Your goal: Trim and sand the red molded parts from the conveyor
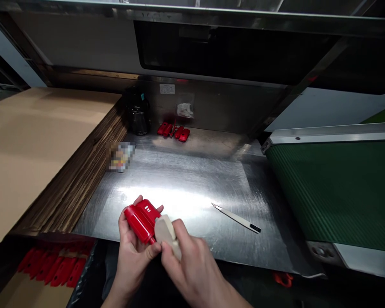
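Red part [140, 222] cradled in left hand [133, 250] at the metal table's [186, 179] near edge, pale block [163, 231] pinched in right hand [192, 259] against its side. Seemingly pressing or rubbing there; calls next for steady support and controlled pressure.

The metal table [192, 169] bears a white knife [235, 218], red parts [184, 135], stacked cardboard [51, 132] and a dark container [137, 117].

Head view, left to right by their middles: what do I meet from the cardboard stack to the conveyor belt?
Cardboard stack, red piece in the left hand, pale block in the right hand, white-handled knife, green conveyor belt.
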The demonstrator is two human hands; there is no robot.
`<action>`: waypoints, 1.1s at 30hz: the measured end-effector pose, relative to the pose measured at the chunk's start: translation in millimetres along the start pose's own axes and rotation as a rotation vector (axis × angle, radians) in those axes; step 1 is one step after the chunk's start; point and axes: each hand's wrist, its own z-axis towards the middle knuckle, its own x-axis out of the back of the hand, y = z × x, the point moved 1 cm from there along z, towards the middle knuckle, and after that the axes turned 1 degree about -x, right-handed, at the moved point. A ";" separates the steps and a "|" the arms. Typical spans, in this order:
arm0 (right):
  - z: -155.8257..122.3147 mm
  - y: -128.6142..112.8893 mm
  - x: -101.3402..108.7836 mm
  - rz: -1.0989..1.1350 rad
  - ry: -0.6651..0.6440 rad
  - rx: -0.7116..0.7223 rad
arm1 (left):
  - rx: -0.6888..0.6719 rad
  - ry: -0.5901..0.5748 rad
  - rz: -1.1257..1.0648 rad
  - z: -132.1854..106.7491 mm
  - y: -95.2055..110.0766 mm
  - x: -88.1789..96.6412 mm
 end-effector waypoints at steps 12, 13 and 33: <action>94.2 132.3 128.3 -0.046 0.279 -0.448 | 0.146 -0.059 -0.465 -3.1 4.7 11.6; 91.9 134.1 126.7 -0.018 0.311 -0.449 | 0.140 -0.060 -0.475 -3.7 3.7 11.8; 102.0 -5.8 -50.3 0.286 -0.418 -0.130 | -0.186 0.430 0.351 8.1 -2.9 92.8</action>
